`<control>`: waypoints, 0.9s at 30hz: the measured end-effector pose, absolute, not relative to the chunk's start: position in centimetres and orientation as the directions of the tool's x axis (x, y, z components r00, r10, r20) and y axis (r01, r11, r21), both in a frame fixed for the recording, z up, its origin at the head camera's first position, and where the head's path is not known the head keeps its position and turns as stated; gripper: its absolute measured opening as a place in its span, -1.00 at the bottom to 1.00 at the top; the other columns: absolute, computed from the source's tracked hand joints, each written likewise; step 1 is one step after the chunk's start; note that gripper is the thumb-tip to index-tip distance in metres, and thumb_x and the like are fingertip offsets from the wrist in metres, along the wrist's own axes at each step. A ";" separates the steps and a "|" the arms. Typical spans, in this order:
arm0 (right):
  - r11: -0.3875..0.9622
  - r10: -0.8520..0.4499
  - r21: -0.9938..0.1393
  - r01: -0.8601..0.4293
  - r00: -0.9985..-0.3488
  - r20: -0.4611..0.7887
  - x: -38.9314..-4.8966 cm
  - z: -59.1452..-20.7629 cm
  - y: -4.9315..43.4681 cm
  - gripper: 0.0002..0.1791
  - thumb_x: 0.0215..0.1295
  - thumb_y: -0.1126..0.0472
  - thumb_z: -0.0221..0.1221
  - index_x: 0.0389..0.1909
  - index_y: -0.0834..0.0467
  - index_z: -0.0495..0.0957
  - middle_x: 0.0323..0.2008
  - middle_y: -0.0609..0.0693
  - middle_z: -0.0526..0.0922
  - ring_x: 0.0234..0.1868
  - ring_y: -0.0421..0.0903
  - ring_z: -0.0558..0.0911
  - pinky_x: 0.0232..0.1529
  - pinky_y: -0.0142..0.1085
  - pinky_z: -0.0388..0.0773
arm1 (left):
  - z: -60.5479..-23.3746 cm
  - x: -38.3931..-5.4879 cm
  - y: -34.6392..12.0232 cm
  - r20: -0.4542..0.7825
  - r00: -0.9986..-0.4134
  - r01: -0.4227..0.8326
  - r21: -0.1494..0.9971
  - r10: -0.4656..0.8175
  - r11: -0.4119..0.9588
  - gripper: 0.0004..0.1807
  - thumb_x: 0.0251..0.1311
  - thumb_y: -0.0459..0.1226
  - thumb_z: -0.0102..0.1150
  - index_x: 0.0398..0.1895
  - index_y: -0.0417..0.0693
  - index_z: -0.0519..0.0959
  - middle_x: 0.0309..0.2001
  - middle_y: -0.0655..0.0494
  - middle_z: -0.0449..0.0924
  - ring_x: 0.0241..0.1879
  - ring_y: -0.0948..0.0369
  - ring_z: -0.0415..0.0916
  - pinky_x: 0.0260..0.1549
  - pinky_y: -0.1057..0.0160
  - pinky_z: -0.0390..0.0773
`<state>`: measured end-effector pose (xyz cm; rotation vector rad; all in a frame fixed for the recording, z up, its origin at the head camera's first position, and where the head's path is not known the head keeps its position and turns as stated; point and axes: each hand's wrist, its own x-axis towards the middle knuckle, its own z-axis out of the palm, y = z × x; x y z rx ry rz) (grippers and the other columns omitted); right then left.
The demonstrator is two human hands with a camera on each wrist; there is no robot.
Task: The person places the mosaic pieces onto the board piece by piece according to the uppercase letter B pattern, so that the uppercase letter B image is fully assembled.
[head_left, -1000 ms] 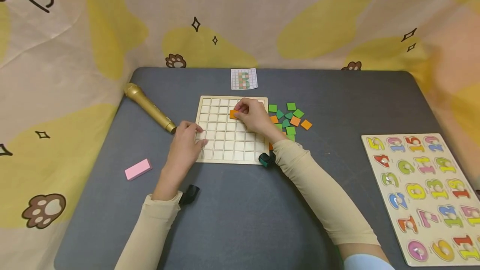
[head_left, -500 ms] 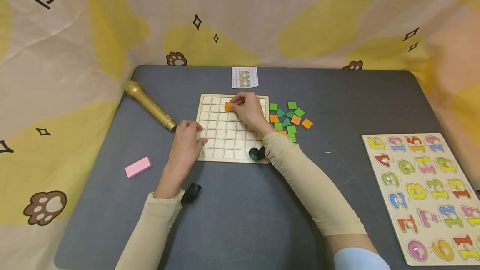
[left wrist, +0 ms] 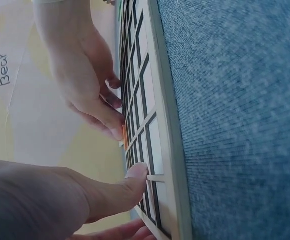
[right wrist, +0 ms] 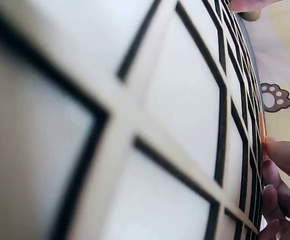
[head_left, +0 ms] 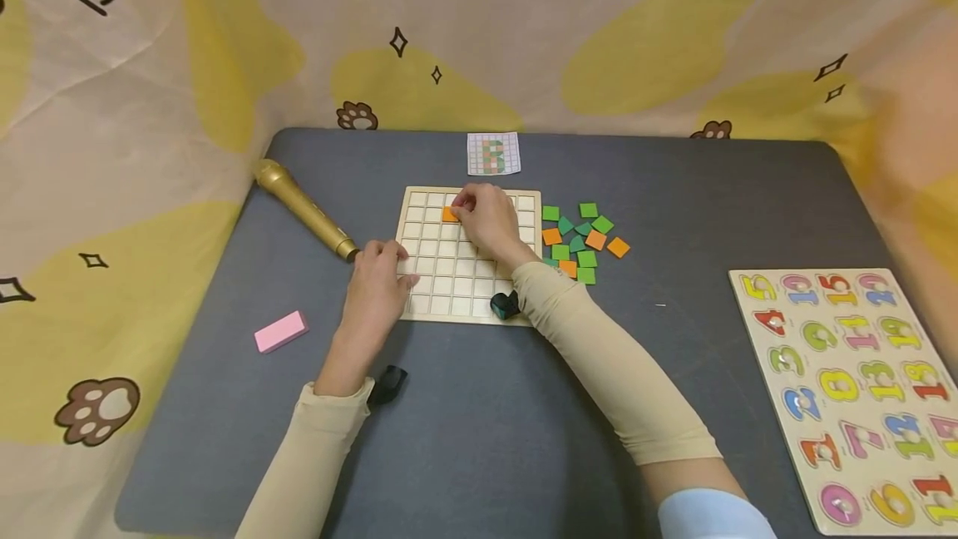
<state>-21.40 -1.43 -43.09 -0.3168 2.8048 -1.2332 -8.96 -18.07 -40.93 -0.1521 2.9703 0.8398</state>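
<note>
A wooden grid board (head_left: pixel 437 309) with pale square cells lies in the middle of the dark table. My right hand (head_left: pixel 486 219) is over its upper part, pinching an orange square tile (head_left: pixel 449 214) low against an upper-left cell. In the left wrist view the orange tile (left wrist: pixel 125 136) shows edge-on under the fingertips, and the right wrist view shows the tile (right wrist: pixel 262 131) by a fingertip. My left hand (head_left: pixel 374 285) rests at the board's left edge, its thumb (left wrist: pixel 135 175) lying on the grid.
Loose green tiles (head_left: pixel 587 259) and orange tiles (head_left: pixel 595 240) lie right of the board. Behind it is a small pattern card (head_left: pixel 493 155). A gold microphone (head_left: pixel 307 210) and pink block (head_left: pixel 281 332) lie left, a number puzzle board (head_left: pixel 846 398) far right.
My right hand has carried the orange tile left and toward the back of the board, down to an upper-left cell. My left hand stays at the board's left edge.
</note>
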 end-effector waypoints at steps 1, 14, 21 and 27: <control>0.656 -0.225 -0.736 -0.168 -0.974 0.022 -21.4 -43.0 -1.3 -0.91 0.48 0.17 0.33 -0.19 0.08 0.76 -0.31 0.03 0.72 -0.20 -0.03 0.59 -0.10 -0.20 0.44 | -40.9 -8.9 -18.1 -0.075 -0.994 -0.109 0.515 -0.082 0.850 -0.62 0.35 -0.36 0.39 0.14 -0.33 0.54 0.26 -0.43 0.45 0.24 -0.33 0.42 0.14 -0.30 0.51; 0.648 -0.364 -0.728 -0.225 -0.931 -0.036 -22.2 -42.5 4.6 -0.80 0.48 0.23 0.28 0.02 0.17 0.76 -0.01 0.16 0.61 0.06 0.10 0.39 0.21 0.00 0.29 | -40.8 -9.1 -18.2 -0.100 -0.990 -0.137 0.519 -0.099 0.844 -0.62 0.35 -0.35 0.40 0.13 -0.33 0.53 0.24 -0.43 0.42 0.25 -0.35 0.42 0.19 -0.31 0.48; 0.669 -0.378 -0.726 -0.162 -0.914 -0.144 -23.1 -41.7 10.6 -0.65 0.54 0.24 0.23 0.27 0.20 0.61 0.24 0.24 0.46 0.26 0.23 0.31 0.44 0.21 0.07 | -40.8 -9.0 -18.5 -0.104 -0.990 -0.134 0.554 -0.091 0.822 -0.62 0.34 -0.36 0.39 0.13 -0.29 0.51 0.19 -0.42 0.37 0.27 -0.35 0.39 0.23 -0.32 0.43; 0.710 -0.389 -0.697 -0.106 -0.883 -0.262 -23.7 -40.8 14.5 -0.60 0.59 0.28 0.16 0.36 0.25 0.51 0.28 0.28 0.45 0.27 0.24 0.44 0.33 0.12 0.40 | -41.0 -8.7 -18.9 -0.126 -0.989 -0.137 0.558 -0.079 0.818 -0.59 0.39 -0.31 0.34 0.22 -0.22 0.47 0.22 -0.41 0.36 0.27 -0.36 0.40 0.19 -0.34 0.45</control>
